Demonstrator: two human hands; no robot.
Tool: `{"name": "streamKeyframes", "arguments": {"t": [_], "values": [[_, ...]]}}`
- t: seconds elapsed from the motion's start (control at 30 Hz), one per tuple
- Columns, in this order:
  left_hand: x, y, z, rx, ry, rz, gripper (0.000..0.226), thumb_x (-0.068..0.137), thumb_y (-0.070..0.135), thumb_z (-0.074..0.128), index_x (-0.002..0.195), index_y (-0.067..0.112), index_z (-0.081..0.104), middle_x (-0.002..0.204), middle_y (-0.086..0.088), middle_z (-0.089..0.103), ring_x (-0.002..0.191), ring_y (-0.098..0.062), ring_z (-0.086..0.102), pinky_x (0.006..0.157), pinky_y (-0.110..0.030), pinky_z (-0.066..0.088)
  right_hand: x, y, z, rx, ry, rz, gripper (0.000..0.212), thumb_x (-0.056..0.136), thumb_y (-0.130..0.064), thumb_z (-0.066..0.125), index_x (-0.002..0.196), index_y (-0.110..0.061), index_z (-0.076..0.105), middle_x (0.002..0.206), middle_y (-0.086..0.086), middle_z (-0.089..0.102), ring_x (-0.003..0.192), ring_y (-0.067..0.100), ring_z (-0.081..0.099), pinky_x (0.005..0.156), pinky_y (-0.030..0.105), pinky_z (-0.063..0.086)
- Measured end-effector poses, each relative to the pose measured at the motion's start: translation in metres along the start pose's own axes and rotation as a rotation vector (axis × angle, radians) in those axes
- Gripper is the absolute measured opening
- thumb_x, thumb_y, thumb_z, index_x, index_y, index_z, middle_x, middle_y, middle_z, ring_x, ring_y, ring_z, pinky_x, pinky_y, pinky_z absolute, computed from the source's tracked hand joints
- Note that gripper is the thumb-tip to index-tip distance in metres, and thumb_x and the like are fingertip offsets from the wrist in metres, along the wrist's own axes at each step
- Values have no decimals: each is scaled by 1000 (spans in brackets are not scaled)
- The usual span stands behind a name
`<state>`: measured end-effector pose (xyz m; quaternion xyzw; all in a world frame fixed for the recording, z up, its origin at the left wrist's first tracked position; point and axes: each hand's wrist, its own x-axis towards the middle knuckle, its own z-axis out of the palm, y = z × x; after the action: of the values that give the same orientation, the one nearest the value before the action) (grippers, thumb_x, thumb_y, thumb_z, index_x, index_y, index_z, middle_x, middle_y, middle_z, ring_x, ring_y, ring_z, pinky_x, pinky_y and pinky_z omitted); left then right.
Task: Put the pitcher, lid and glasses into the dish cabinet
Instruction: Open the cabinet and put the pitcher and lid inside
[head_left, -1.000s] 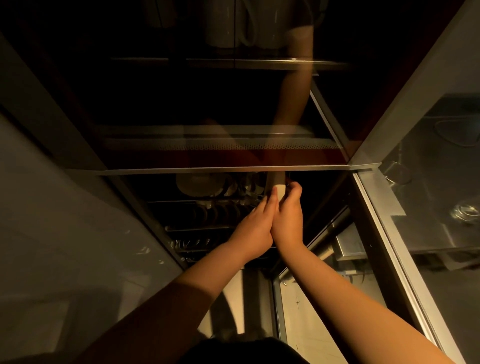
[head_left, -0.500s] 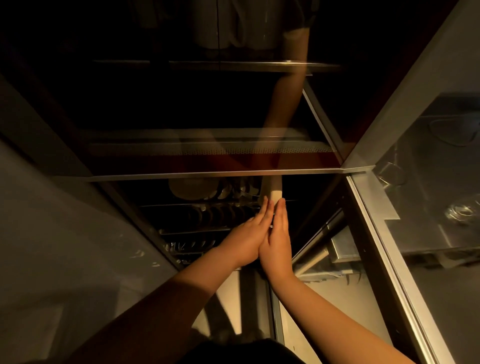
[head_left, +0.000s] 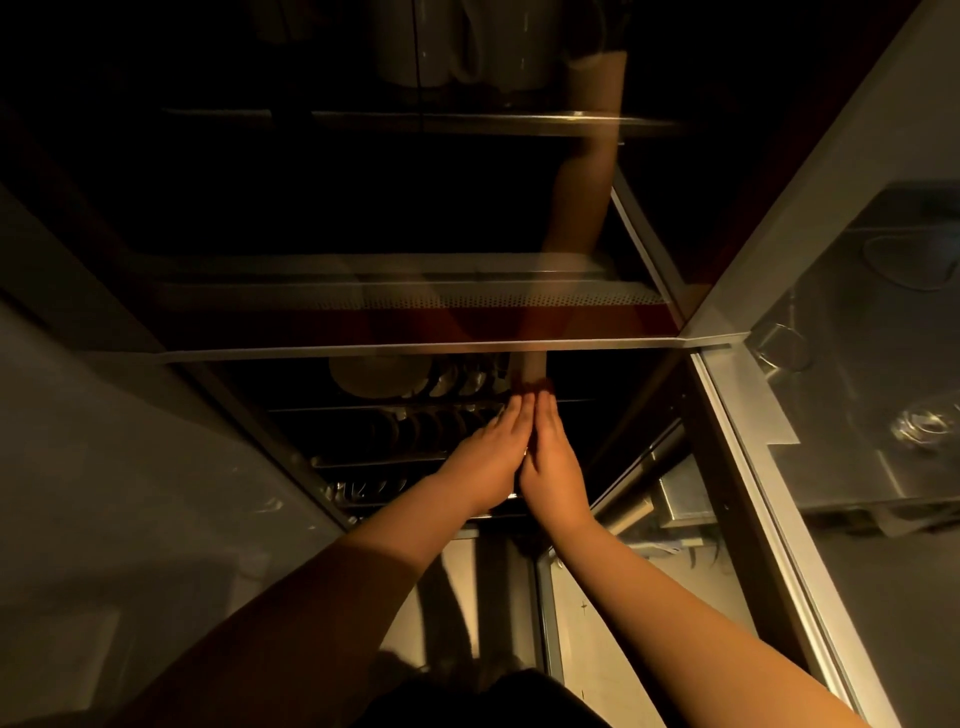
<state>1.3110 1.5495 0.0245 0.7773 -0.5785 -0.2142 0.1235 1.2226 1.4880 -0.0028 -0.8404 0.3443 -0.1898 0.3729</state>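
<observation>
Glass door (head_left: 467, 218) — both hands (head_left: 519, 452) flat, fingers straight, side by side

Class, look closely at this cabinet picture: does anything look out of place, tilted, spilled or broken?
Nothing stands out. The plates stand upright in the rack. The left hand and right hand reach in side by side with straight fingers. The scene is dark, so small faults could be hidden.

A second ago my right hand (head_left: 553, 462) had its fingers curled round a small pale piece just under the cabinet's front rail (head_left: 426, 349); now those fingers lie straight and that piece is no longer visible. My left hand (head_left: 491, 457) has flattened too, and both hands sit lower, pressed side by side.
</observation>
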Motion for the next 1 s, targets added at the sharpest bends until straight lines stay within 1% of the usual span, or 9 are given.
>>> {"name": "streamKeyframes", "arguments": {"t": [0.13,0.33,0.43,0.5,0.57,0.67,0.8,0.9,1.0], "values": [[1,-5,1,17,-67,-62,92,84,-9,48,146,17,-14,156,-9,-13,144,-23,-2,117,-39,13,5,8,-2,-63,-101,-6,67,90,4,41,148,-13,13,157,7,13,138,4,8,108,12,7],[1,-11,-3,56,-64,-73,88,84,-10,47,148,15,-8,157,-9,-5,144,-23,2,115,-36,14,9,10,3,-87,-126,-18,72,84,13,42,148,-9,15,156,11,14,142,16,13,107,12,8],[5,-13,-7,99,-52,-60,87,82,-9,52,149,12,1,156,-10,8,142,-24,13,114,-36,23,12,9,3,-100,-136,-37,71,82,13,44,146,-6,20,154,13,21,142,20,19,109,15,13],[8,-14,-11,114,-46,-62,84,81,-8,56,148,11,9,151,-10,21,137,-25,24,110,-36,29,16,8,2,-107,-130,-71,69,79,14,47,142,-5,30,147,14,35,134,23,36,104,16,26],[11,-15,-15,130,-50,-77,80,80,-7,57,146,12,16,146,-11,29,132,-26,32,108,-36,32,20,8,0,-136,-133,-101,65,75,13,50,136,-7,39,134,12,46,119,24,49,91,14,35],[14,-15,-21,145,-66,-122,68,82,-3,56,141,12,27,139,-11,39,127,-27,39,105,-36,34,25,7,-5,-246,-160,-128,61,76,9,54,133,-11,42,127,10,50,113,24,52,81,18,38],[17,-14,-28,180,-93,-160,50,86,3,53,133,13,37,131,-10,47,118,-28,46,96,-35,38,30,3,-9,-315,-170,-129,47,82,1,56,127,-11,49,122,10,54,115,23,51,88,26,42],[10,-15,-32,167,-40,-101,54,88,4,52,137,12,32,134,-11,44,120,-27,44,96,-34,37,28,0,-10,-380,-189,-158,52,82,2,55,132,-9,45,127,10,52,120,22,46,93,24,39],[-4,-13,-34,145,-29,-21,69,89,4,50,147,10,12,151,-10,24,136,-25,26,111,-33,23,21,-4,-15,-448,-237,-189,65,80,4,54,141,-7,33,137,12,44,129,24,40,100,19,32]]}}
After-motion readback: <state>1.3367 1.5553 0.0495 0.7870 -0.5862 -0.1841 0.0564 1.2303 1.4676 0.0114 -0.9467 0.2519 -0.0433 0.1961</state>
